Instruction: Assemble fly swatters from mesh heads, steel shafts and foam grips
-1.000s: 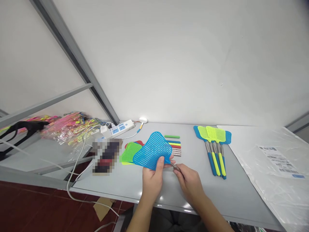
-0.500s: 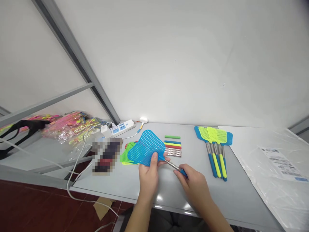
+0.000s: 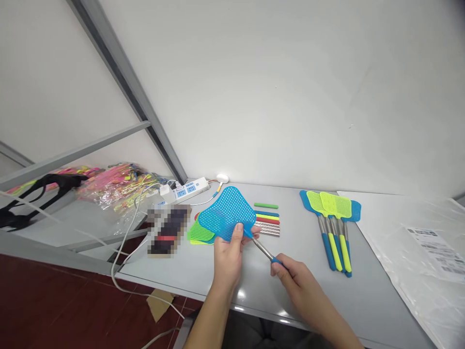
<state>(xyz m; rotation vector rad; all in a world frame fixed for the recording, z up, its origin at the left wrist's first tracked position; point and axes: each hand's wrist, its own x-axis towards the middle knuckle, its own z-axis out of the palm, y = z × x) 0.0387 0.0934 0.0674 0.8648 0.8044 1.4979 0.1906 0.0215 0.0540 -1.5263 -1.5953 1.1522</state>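
A blue fly swatter point(image 3: 228, 213) is held between my two hands over the table. My left hand point(image 3: 229, 254) pinches the base of its perforated head, thumb on top. The fingers of my right hand point(image 3: 296, 278) are wrapped round its blue handle, leaving the metal rod bare between the hands. Behind the head lie loose green swatter heads point(image 3: 199, 232), partly covered. Beyond my left fingers are metal rods point(image 3: 269, 228) and coloured handle sleeves point(image 3: 267, 214), with one green sleeve point(image 3: 266, 205) set apart. Several whole fly swatters point(image 3: 334, 228), blue and yellow, lie stacked to the right.
A white plastic mailer point(image 3: 407, 261) with a label covers the table's right end. At the left are a power strip point(image 3: 187, 191), a pixelated dark object point(image 3: 169, 231), and cables. Plastic-wrapped colourful bundles point(image 3: 119, 189) lie beyond the metal frame point(image 3: 134, 82). Cardboard point(image 3: 159, 304) is on the floor.
My right hand has shifted down and right along the handle, its fingers now closed further round it. More of the metal rod shows. The whole view has shifted slightly.
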